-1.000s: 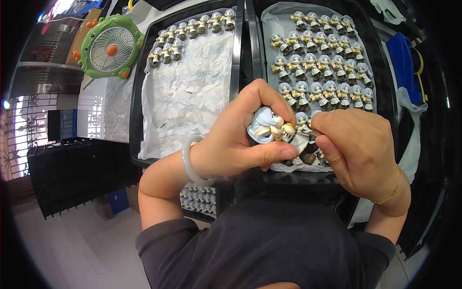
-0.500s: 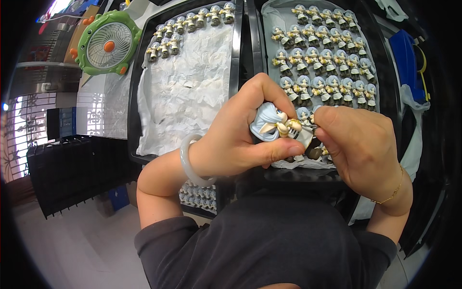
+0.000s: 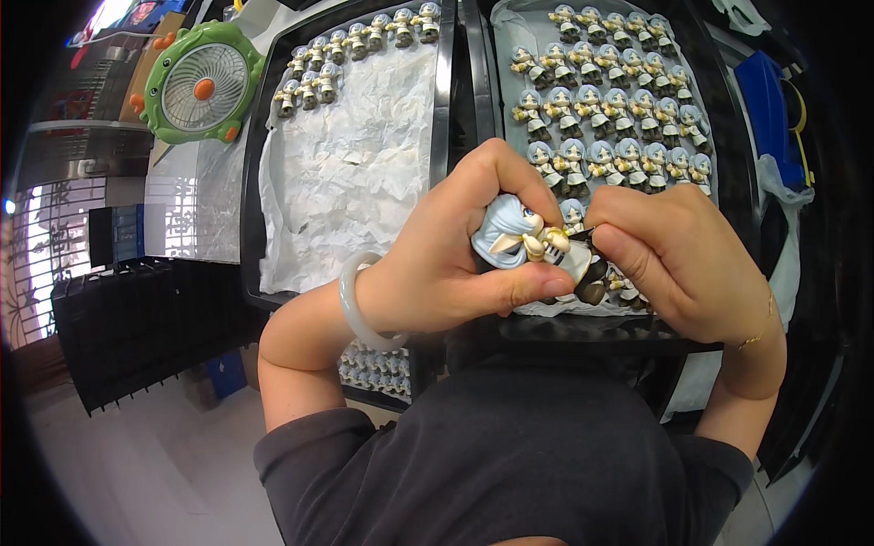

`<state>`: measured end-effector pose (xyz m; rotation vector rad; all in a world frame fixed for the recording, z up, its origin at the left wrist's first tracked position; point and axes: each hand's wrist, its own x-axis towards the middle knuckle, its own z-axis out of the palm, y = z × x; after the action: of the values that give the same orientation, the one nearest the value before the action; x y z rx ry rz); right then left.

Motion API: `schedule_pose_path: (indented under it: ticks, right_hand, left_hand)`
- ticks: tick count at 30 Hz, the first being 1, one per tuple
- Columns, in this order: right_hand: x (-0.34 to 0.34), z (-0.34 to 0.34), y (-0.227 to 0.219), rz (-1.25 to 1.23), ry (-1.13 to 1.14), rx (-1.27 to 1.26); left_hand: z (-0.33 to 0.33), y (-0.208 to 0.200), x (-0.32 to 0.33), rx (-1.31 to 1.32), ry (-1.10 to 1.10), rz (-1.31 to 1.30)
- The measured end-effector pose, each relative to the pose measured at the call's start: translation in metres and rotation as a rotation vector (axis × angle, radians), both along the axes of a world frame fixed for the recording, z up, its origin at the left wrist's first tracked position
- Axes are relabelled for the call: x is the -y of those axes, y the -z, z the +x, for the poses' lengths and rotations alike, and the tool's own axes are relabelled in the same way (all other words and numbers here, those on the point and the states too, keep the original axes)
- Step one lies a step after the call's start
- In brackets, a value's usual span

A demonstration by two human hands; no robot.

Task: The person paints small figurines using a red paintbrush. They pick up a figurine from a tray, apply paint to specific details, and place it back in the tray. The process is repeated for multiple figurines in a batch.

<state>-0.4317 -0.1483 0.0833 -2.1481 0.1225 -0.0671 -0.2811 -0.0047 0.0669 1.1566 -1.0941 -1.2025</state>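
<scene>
While left grip (image 3: 446,255) holds figurine (image 3: 500,232), rim (image 3: 442,109) frames paper (image 3: 350,168).

Bright centre, black fisheye rim, bowed edges, glare at left grille (image 3: 62,232)

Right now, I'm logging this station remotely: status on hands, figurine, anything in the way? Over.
Left hand gripping blue-haired figurine. Right hand pinched near its skirt, anything held unclear. Hands partly hide other figurines in black tray beneath.
</scene>
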Motion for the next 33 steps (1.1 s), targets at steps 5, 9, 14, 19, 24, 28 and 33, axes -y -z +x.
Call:
schedule_pose_path:
  ticks: [5,9,14,19,24,28,33]
  right_hand:
    - [0.005,0.003,-0.001,0.114,-0.036,-0.047]
    - [-0.005,-0.004,-0.001,-0.213,0.047,0.129]
    - [-0.011,-0.004,0.000,-0.400,0.076,0.215]
    - [-0.012,-0.004,0.001,-0.420,0.110,0.260]
    - [-0.012,-0.004,0.003,-0.428,0.110,0.257]
    - [-0.013,-0.003,0.004,-0.438,0.112,0.248]
    - [-0.015,-0.003,0.003,-0.425,0.122,0.194]
  left_hand:
    - [0.001,0.001,0.000,0.003,-0.011,-0.047]
    - [-0.002,-0.003,0.000,-0.030,-0.065,-0.019]
    - [0.000,-0.001,0.000,0.008,-0.037,-0.035]
    - [0.000,-0.002,0.000,0.016,-0.045,-0.042]
    - [0.001,-0.001,-0.001,0.020,-0.046,-0.042]
    - [0.001,0.000,-0.001,0.051,-0.060,-0.041]
    - [0.002,-0.003,-0.001,0.029,-0.052,0.030]
